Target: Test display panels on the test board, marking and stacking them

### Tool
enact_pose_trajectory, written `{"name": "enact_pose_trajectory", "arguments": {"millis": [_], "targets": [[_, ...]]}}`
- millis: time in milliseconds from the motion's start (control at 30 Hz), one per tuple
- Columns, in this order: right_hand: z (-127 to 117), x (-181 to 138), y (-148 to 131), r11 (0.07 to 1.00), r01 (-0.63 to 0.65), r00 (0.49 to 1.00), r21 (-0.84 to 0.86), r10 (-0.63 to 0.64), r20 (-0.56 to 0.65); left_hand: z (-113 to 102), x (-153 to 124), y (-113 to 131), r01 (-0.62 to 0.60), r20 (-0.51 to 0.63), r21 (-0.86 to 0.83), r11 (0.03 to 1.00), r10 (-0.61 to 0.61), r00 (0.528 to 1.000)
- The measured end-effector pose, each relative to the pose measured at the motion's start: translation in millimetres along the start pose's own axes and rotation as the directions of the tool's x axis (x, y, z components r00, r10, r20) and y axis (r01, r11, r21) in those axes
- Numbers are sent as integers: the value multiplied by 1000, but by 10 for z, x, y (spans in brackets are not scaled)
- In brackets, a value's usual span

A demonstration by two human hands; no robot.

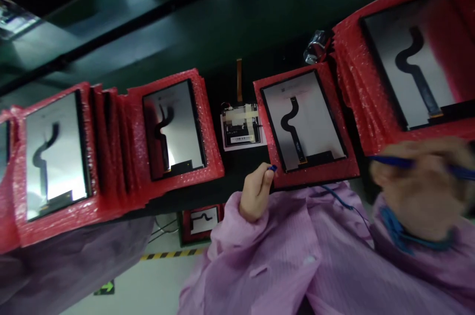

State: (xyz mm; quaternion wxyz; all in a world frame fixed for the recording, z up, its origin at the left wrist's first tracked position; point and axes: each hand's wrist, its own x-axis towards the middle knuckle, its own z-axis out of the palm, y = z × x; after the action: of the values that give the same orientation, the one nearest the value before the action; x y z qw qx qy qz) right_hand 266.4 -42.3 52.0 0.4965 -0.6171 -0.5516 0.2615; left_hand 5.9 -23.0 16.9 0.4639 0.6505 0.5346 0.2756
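My left hand (256, 191) is closed at the lower edge of a display panel (311, 122), pinching a small blue cap (273, 168). The panel lies back side up on red bubble wrap (319, 176), a dark curved ribbon cable (294, 129) across its silvery back. On the right, my right hand (423, 186), smeared by motion, grips a slim blue pen (391, 160). It is just below another panel (419, 62) on a stack of red bubble wrap. Around the right wrist sits a blue band (395, 228).
More panels on red wrap stand to the left, one nearest (172, 127) and another farther (55, 156). Between them and my panel lies a small electronic module (242, 126) with tape. Clear crumpled plastic (316, 47) lies behind. A purple sleeve (74, 265) shows lower left.
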Motion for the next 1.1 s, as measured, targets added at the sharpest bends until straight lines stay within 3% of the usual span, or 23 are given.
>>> {"name": "enact_pose_trajectory", "arguments": {"millis": [133,233,500,633,733,867,967,1033,1067,1100], "targets": [[400,91,265,979,-128,991,158,122,49,169,163,-176,-100,-108,284,954,135,985],[588,108,348,997,-70,996,18,69,54,225,198,-200,-121,-96,337,933,162,982],[580,119,332,981,44,992,-191,-20,124,210,190,-210,-142,-85,396,907,190,978],[605,125,366,977,122,987,-176,-102,123,221,195,-212,-148,-95,410,900,203,975],[613,95,370,982,111,990,-151,-97,101,221,195,-205,-165,-109,425,890,232,967],[519,14,273,992,10,999,128,-4,-53,211,195,-200,-152,-96,409,900,208,973],[294,82,202,957,137,968,256,-74,-242,206,192,-207,-136,-95,394,909,187,978],[59,246,236,937,330,881,111,-264,-393,206,190,-216,-138,-111,395,908,196,974],[-80,356,287,919,394,812,18,-339,-475,206,189,-220,-141,-117,398,907,203,972],[-227,473,359,920,388,778,-48,-355,-518,206,188,-225,-145,-122,401,905,209,970]]}}
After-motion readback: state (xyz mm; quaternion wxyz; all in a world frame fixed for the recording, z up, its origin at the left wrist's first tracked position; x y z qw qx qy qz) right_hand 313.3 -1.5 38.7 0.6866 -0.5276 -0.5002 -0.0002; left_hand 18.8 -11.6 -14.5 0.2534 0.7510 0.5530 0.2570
